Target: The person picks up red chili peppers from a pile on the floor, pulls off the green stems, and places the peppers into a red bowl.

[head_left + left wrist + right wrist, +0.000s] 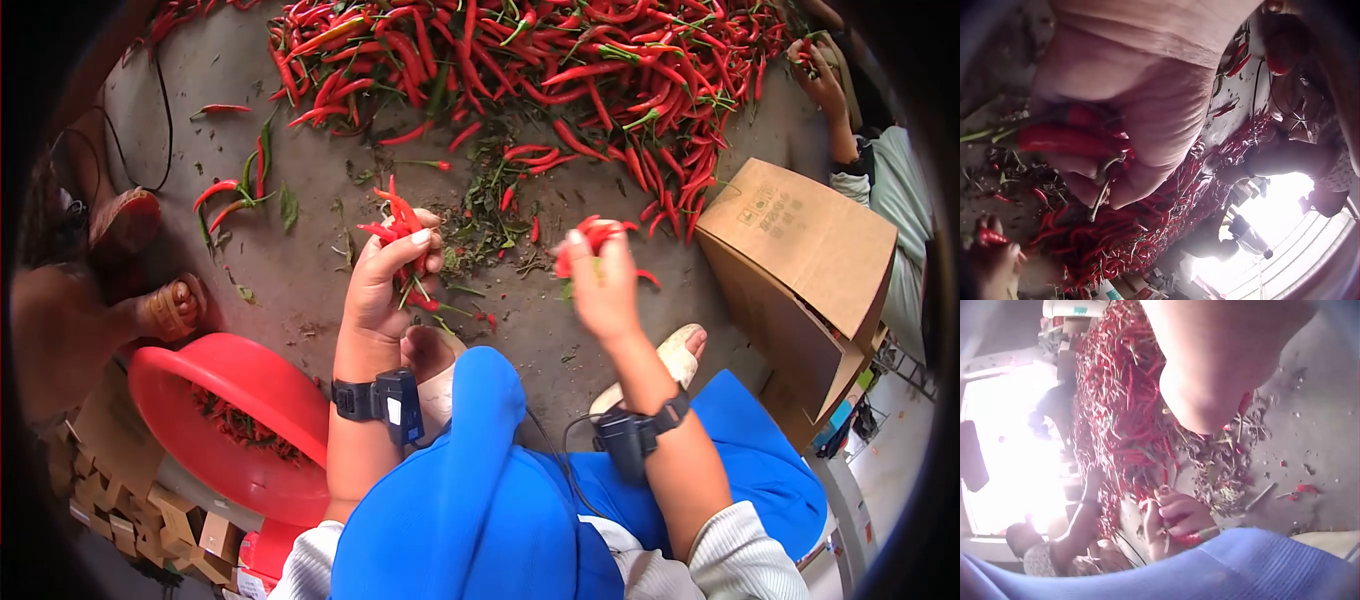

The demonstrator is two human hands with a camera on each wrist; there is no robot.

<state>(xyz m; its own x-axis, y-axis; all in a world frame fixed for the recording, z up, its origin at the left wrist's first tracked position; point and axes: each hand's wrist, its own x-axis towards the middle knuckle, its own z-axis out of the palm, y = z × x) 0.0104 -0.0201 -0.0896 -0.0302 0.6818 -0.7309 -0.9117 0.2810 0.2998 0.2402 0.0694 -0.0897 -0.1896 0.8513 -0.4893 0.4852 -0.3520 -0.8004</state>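
My left hand grips a small bunch of red chili peppers, tips pointing up and green stems hanging below the fingers. In the left wrist view, the fingers curl round those peppers. To the right, my right hand holds more red chili peppers in its fingertips, partly hidden behind the fingers. In the right wrist view the back of that hand covers most of what it holds. Both hands are above the floor, in front of a big heap of red chili peppers.
Stalks and leaf scraps litter the floor before the heap. A red basin with chili peppers inside tilts at my left. A cardboard box stands at the right. Other people sit at both sides; one person's hand holds peppers.
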